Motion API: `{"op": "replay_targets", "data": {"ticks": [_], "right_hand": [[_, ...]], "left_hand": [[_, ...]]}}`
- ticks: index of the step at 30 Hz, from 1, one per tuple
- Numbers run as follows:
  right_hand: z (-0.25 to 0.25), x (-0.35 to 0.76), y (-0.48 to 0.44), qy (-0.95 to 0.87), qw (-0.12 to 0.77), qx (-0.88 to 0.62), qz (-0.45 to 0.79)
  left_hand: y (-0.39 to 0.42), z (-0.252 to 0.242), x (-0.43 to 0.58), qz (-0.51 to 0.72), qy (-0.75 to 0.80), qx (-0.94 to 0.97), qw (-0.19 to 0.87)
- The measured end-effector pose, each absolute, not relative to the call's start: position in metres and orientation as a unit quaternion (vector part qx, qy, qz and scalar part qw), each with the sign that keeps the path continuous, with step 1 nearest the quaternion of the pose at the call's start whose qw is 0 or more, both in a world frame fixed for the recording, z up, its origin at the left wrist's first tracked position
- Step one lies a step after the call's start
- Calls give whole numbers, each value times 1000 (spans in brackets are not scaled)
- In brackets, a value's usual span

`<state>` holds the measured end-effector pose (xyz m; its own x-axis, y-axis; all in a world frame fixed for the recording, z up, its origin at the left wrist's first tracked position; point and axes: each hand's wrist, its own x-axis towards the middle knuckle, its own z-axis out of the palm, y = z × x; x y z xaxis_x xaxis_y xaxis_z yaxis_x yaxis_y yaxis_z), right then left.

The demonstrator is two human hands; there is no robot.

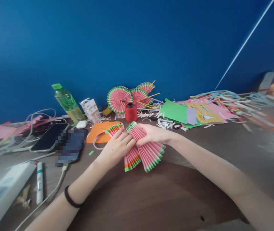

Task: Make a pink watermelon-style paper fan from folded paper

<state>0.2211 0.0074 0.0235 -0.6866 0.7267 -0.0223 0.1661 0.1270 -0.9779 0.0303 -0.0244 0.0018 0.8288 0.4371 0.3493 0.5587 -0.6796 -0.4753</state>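
Right now the fingers (124, 136) of the left hand (116, 150) lie curled and pressed over one pleated pink paper fan (131, 158), while the right hand (152, 133) pinches closed on a second folded fan (148, 150) just beside it, the two bundles touching at the middle, held just above the bench (165, 195). Pleats like these look springy (thin paper, green and white edging), so a loosened pinch would likely let them splay and lose their stacking, and a hard squeeze could crease the ribs. Outward, the near bench is bare brown wood, giving the forearms room. Behind the hands an orange sheet (100, 130) and a red thread spool (130, 112) sit near; a backward push could tip the spool into the finished fans (119, 98). To the left, two phones (59, 141), cables and a green bottle (66, 102) crowd the edge; to the right, paper scraps (199, 112) spread wide.
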Motion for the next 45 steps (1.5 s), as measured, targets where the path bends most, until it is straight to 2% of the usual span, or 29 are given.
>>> {"op": "replay_targets", "data": {"ticks": [6, 13, 21, 28, 31, 34, 37, 40, 43, 45], "right_hand": [[21, 229, 15, -637, 278, -330, 639], [15, 227, 15, -659, 212, -315, 650], [16, 213, 1, -754, 211, -334, 525], [10, 219, 12, -740, 271, -345, 510], [13, 224, 16, -734, 291, -361, 496], [15, 227, 18, -731, 292, -382, 484], [15, 228, 19, -720, 296, -402, 482], [14, 227, 19, -715, 308, -406, 478], [15, 226, 17, -725, 317, -398, 463], [17, 224, 13, -733, 317, -394, 455]], "left_hand": [[-28, 2, 31, -145, -265, -901, 311], [-25, -6, 28, -152, -279, -893, 317], [-22, -10, 28, -149, -320, -874, 334], [-21, -20, 24, -190, -387, -870, 240], [-24, -16, 25, -203, -406, -877, 157], [-25, -8, 25, -256, -406, -877, 31], [-20, 0, 22, -419, -432, -794, -88], [-11, 1, 20, -613, -511, -545, -258], [-7, 0, 23, -570, -508, -376, -525], [-9, -1, 27, -503, -459, -355, -640]]}}
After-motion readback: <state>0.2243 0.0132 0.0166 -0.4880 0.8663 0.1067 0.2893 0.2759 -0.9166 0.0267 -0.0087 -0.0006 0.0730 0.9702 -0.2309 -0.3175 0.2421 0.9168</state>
